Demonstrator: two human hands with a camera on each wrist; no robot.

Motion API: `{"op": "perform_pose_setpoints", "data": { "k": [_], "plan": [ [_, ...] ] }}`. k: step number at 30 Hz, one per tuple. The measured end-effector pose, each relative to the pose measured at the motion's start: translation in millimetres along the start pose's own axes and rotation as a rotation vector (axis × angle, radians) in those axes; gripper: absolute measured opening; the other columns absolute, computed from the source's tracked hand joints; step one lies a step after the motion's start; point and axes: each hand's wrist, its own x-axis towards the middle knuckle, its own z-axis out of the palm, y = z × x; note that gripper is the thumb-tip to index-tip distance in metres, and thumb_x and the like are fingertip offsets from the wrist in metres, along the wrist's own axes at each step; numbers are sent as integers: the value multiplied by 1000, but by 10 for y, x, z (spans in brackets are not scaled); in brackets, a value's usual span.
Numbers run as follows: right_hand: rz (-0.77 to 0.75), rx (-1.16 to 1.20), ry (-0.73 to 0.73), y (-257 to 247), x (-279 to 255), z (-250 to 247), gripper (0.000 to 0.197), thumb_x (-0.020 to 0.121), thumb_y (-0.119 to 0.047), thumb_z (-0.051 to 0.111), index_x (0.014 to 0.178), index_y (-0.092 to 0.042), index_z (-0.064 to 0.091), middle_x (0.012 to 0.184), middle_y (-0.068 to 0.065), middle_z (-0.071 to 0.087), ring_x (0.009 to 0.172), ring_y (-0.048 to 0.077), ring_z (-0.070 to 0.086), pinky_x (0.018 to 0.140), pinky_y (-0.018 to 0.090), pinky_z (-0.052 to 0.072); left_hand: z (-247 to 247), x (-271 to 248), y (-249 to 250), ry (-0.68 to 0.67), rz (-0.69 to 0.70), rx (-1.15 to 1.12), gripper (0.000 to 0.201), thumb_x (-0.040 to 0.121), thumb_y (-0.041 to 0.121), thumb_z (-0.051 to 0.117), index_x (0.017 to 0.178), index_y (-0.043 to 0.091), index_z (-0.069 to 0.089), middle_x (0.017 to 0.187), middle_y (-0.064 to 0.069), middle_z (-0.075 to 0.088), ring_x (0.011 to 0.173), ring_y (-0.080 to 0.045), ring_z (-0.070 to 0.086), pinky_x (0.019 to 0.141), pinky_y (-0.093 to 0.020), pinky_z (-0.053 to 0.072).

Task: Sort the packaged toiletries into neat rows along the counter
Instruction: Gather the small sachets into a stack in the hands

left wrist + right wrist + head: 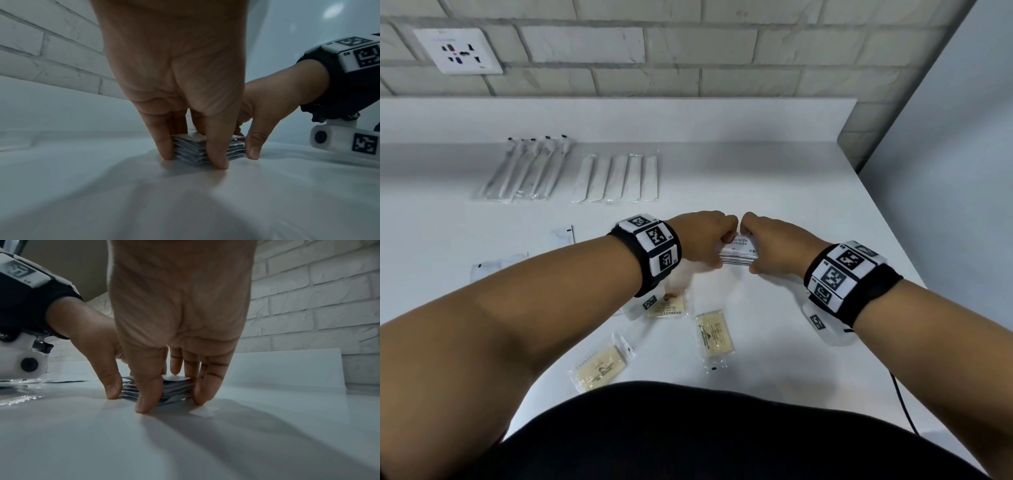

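A small stack of white shampoo sachets stands on the white counter, right of centre. My left hand pinches its left end and my right hand pinches its right end. In the left wrist view my left hand has thumb and fingers on either side of the sachet stack, fingertips down on the counter. The right wrist view has my right hand clamping the stack the same way. Two rows lie at the back: wrapped toothbrushes and white comb packets.
Three wrapped yellow soap bars lie loose near the front. Flat clear packets lie at the left, another under my right wrist. The counter edge runs diagonally at the right. A wall socket sits above.
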Motion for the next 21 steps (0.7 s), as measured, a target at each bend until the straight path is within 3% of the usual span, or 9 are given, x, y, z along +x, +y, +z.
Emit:
{"op": "perform_pose_setpoints", "data": {
  "k": [7, 11, 14, 18, 21],
  "plan": [
    [-28, -20, -16, 52, 312, -132, 48, 71, -20, 76, 96, -23, 36, 90, -1, 53, 74, 20, 53, 57, 31, 38, -93, 127, -105, 32, -82, 6, 38, 71, 28, 75, 95, 18, 48, 92, 3, 49, 83, -21, 53, 70, -33, 45],
    [-20, -20, -28, 78, 672, -208, 46, 69, -19, 77, 93, -22, 39, 94, 1, 56, 76, 22, 56, 62, 34, 45, -205, 281, -282, 79, -155, 60, 44, 66, 37, 75, 100, 18, 53, 96, 2, 46, 86, -23, 54, 72, -36, 50],
    [-21, -22, -20, 91, 986, -296, 45, 67, -20, 77, 91, -23, 39, 95, 2, 56, 77, 23, 56, 64, 34, 45, -337, 408, -442, 116, -215, 71, 47, 69, 32, 76, 107, 15, 54, 105, -4, 48, 83, -29, 59, 71, -37, 52],
    [-57, -46, -11, 143, 1465, -456, 44, 68, -17, 77, 93, -20, 41, 96, 5, 56, 78, 23, 53, 63, 31, 40, -467, 670, -736, 186, -264, 98, 43, 73, 26, 72, 110, 13, 53, 109, -8, 49, 81, -32, 62, 64, -33, 49],
    [-77, -63, -14, 184, 1790, -556, 41, 71, -16, 75, 99, -17, 45, 100, 7, 56, 82, 25, 56, 67, 33, 45, -556, 906, -967, 181, -303, 73, 43, 74, 27, 72, 108, 12, 50, 108, -8, 47, 83, -32, 62, 66, -37, 51]
  ]
}}
